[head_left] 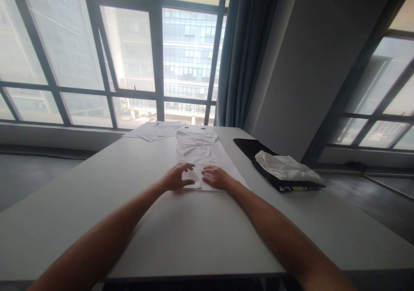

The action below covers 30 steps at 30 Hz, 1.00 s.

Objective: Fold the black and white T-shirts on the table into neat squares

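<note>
A white cloth garment (197, 153) lies folded into a long shape on the white table (139, 235), with wrinkles toward its far end. At its near left edge is my left hand (179, 176), thumb and fingers apart in a curved shape and nothing held between them. My right hand (217, 177) rests on the near right part of the cloth, palm down with fingers stretched out. The garment's exact kind cannot be made out.
Several white paper sheets (155, 131) lie at the table's far left. On the right edge, a folded white cloth (287, 168) sits on a black folded fabric (247, 146). Beyond stand windows, a blue curtain (244, 53) and a grey pillar (300, 71).
</note>
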### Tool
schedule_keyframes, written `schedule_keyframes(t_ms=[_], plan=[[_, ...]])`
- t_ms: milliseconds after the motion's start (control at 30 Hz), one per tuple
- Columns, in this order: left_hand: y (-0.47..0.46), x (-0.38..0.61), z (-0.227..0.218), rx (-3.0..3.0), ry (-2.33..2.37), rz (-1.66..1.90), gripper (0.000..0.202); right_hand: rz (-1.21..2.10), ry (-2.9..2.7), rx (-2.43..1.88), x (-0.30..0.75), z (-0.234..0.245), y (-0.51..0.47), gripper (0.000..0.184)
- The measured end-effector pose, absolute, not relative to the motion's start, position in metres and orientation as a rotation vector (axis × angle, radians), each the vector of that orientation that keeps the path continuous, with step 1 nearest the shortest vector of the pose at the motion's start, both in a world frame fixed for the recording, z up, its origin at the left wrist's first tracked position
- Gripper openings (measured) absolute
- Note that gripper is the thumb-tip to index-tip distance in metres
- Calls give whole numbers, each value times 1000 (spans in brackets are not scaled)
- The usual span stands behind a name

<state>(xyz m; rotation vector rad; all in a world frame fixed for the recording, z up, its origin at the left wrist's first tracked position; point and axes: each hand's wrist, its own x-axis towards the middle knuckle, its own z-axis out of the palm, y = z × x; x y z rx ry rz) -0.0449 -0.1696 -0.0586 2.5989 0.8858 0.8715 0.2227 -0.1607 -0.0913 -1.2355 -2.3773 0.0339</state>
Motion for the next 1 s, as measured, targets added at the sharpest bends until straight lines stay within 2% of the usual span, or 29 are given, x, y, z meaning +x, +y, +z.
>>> schedule_keyframes(t_ms=[67, 100, 200, 267, 467, 633, 733, 900, 1000], plan=[[-166, -54, -59, 2709, 947, 624, 69, 35, -2364, -1224, 223, -91, -161, 29], [-164, -58, -59, 2738, 970, 507, 64, 37, -2360, -1214, 224, -91, -161, 27], [-164, -62, -55, 2738, 1020, 335, 32, 47, -2353, -1200, 223, -90, -161, 21], [-166, -60, -53, 2735, 1058, 338, 23, 56, -2350, -1207, 221, -89, -161, 18], [-174, -52, -49, 2575, 1075, 402, 30, 9, -2351, -1319, 217, -76, -168, 13], [-179, -50, -46, 2296, 875, 264, 43, 7, -2347, -1542, 217, -58, -176, 35], [-177, -50, -45, 2167, 847, 190, 44, 20, -2283, -1617, 211, -57, -177, 39], [-161, -55, -60, 2444, 1253, 744, 33, 212, -2285, -1559, 182, -65, -178, 34], [-150, -58, -72, 2463, 1394, 692, 42, 299, -2274, -1443, 165, -71, -180, 24]])
